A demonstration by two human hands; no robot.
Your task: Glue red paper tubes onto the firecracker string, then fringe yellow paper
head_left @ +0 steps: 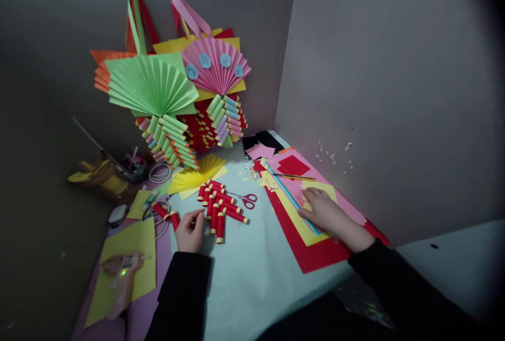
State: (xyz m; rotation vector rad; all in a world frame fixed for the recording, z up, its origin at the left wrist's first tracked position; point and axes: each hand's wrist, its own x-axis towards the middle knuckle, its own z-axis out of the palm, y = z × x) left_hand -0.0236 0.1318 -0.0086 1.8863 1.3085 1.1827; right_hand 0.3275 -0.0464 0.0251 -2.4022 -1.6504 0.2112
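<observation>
My left hand (190,231) rests on the table with its fingers curled together beside the red paper rolls (215,209); what it holds, if anything, is hidden. Two more red rolls (174,220) lie just left of it. My right hand (325,212) reaches over the paper stack at the right, its fingers bent down near a yellow square (328,190) and a blue strip (292,199). Whether those fingers grip anything is too unclear to see. Red-handled scissors (249,201) lie beyond the rolls, near a yellow folded fan (201,169).
Paper-fan decorations, one green (155,83) and one pink (216,62), hang at the back. A glue gun (123,283) lies on yellow paper (148,278) at the left. A pencil (295,177) and paper scraps (268,180) are among the sheets. Walls border the table.
</observation>
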